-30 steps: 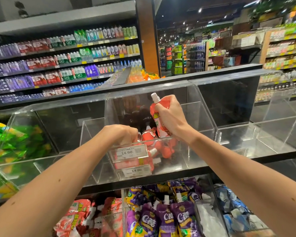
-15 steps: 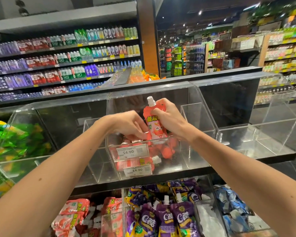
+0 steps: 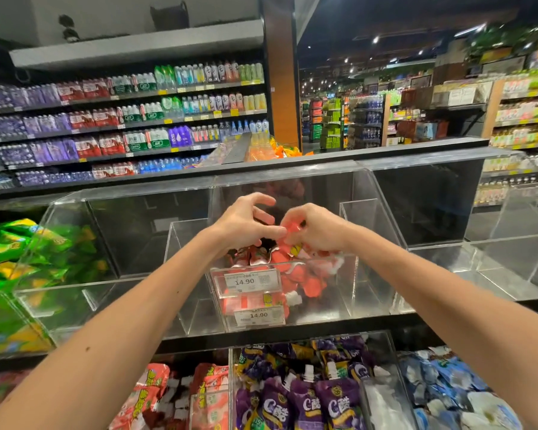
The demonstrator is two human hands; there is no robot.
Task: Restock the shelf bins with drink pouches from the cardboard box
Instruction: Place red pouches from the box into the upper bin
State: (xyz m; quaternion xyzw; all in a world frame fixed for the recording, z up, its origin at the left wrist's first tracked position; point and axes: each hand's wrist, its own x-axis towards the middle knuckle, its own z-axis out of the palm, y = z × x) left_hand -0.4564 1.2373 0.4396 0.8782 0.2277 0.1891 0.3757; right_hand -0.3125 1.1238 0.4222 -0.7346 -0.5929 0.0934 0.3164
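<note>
The right hand (image 3: 319, 229) pinches a red pouch (image 3: 288, 232) in curled fingers. The left hand (image 3: 243, 221) is spread wide, its thumb tip touching the same pouch. A second ago the right hand held this pouch upright, spout up, above the clear bin (image 3: 343, 293). Now the pouch is down, just over the pile of red pouches (image 3: 308, 283) behind the price tags (image 3: 245, 281). The left hand has come up from the bin's front to meet it. This pouch looks nearly placed; the cardboard box is out of view.
</note>
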